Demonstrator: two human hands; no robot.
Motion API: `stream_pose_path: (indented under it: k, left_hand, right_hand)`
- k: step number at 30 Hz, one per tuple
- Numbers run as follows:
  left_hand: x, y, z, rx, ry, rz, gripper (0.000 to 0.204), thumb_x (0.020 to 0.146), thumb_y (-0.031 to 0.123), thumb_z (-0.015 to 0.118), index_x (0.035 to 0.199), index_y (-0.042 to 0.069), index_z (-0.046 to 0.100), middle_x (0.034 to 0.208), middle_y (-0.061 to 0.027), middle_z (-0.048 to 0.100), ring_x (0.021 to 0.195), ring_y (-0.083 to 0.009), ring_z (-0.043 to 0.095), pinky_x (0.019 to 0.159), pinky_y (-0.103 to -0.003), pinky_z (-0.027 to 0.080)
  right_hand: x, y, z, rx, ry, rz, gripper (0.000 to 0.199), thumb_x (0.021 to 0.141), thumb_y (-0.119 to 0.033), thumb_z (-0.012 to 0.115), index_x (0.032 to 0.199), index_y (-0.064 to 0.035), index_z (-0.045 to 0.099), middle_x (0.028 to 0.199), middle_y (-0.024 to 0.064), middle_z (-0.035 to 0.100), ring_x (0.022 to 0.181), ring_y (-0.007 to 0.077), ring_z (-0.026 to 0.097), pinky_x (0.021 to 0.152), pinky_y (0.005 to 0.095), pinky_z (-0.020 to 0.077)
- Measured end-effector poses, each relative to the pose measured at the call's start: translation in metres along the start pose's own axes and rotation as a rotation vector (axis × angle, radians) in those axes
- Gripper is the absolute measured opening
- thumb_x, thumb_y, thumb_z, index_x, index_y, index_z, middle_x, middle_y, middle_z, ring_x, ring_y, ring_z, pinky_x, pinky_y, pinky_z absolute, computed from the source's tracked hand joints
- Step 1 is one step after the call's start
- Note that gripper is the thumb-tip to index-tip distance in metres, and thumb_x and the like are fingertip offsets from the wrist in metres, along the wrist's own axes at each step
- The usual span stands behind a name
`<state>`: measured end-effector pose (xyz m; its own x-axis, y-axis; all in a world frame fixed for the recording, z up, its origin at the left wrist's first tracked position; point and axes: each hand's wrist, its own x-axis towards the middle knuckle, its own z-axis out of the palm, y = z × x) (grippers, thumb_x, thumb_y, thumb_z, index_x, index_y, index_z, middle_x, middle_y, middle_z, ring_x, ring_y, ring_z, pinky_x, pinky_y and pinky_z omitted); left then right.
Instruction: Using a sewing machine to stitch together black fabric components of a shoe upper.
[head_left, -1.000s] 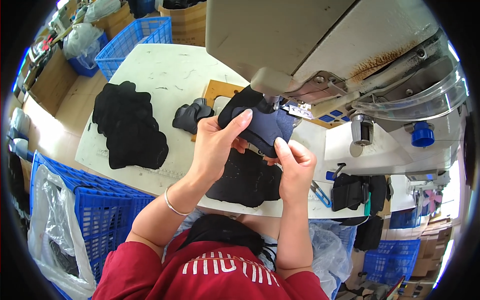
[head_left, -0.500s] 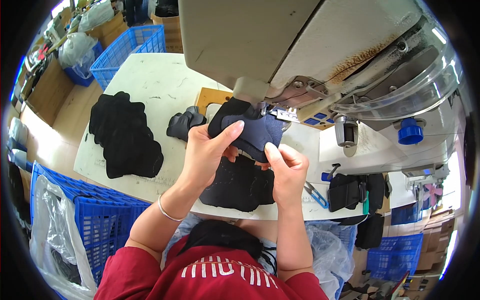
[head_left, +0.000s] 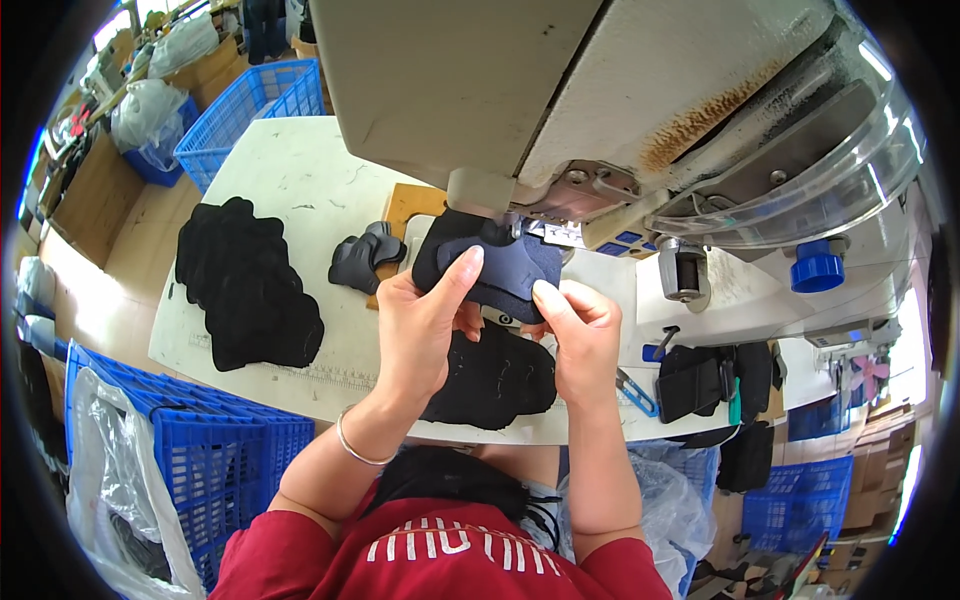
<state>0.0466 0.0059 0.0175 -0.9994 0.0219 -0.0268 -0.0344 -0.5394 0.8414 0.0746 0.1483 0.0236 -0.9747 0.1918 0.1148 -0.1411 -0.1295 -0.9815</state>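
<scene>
A dark navy fabric piece (head_left: 490, 268) is now pushed up under the sewing machine head (head_left: 600, 120), further in than a moment ago. It is pinched by left hand (head_left: 425, 325) and right hand (head_left: 580, 340) fingers, above black pieces (head_left: 495, 375) at the desk's near edge.

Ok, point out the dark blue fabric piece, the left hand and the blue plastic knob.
dark blue fabric piece (head_left: 505, 268), head view, its flat middle.
left hand (head_left: 425, 325), head view, back of hand.
blue plastic knob (head_left: 817, 267), head view, its top.
</scene>
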Motion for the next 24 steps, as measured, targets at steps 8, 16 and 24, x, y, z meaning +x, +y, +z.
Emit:
stream_pose_path:
  k: [8,16,24]
  left_hand:
    - [-0.004,-0.007,0.006,0.287,-0.055,-0.02,0.04,0.084,0.028,0.071,0.056,0.001,0.062,0.049,-0.0002,0.053,0.045,-0.0037,0.049,0.041,-0.019,0.036]
    - [0.011,0.007,0.001,0.342,-0.117,-0.02,0.026,0.084,0.016,0.069,0.063,0.0,0.066,0.052,-0.0025,0.056,0.044,-0.0071,0.05,0.042,-0.02,0.035]
    - [0.031,0.027,-0.004,0.416,-0.243,-0.072,0.029,0.082,0.018,0.07,0.059,0.0,0.064,0.049,-0.0016,0.055,0.043,-0.0068,0.052,0.04,-0.019,0.036]
  right_hand:
    - [0.003,0.002,0.011,0.021,0.059,-0.047,0.019,0.086,-0.008,0.062,0.069,-0.0008,0.062,0.064,-0.0007,0.056,0.055,0.0063,0.051,0.052,0.022,0.0442]
    - [0.003,0.013,0.021,0.055,0.075,-0.127,0.021,0.089,-0.008,0.061,0.07,0.0019,0.062,0.064,-0.0007,0.056,0.057,0.0047,0.054,0.054,0.0209,0.0485]
    - [0.001,0.013,0.043,0.074,0.208,-0.15,0.02,0.088,-0.008,0.061,0.071,0.002,0.064,0.063,0.0017,0.06,0.053,0.0077,0.056,0.051,0.0207,0.0437]
